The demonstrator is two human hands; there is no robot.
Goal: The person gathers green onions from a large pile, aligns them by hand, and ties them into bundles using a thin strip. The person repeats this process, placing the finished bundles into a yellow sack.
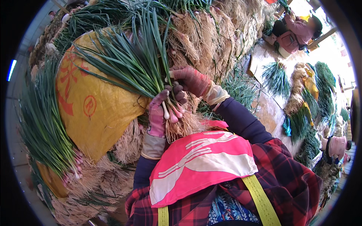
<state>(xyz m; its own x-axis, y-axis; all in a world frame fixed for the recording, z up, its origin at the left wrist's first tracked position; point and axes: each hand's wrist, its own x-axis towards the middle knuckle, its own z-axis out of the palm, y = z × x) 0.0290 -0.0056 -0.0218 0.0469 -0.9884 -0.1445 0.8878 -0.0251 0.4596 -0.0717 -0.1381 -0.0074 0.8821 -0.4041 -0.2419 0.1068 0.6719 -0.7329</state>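
A bunch of green onions (141, 62) with pink and white bulbs and long pale roots is upright before me, its leaves fanned away. My left hand (159, 113), in a pink and grey glove, is closed round the stems just above the bulbs. At the bunch's right side is my right hand (191, 80), in a red knit glove, its thumb and fingertips drawn together at the stems; whether it pinches one of them is hidden. Behind the bunch lies a yellow woven sack (104, 104) with red printing. Another pile of green onions (48, 124) lies left of the sack.
Heaped onions with matted roots (203, 36) rise beyond my hands. Loose leaves (240, 87) lie on the right. Farther right are bundles on the floor (277, 76), a seated person in pink (301, 31) and another person (336, 147) at the edge.
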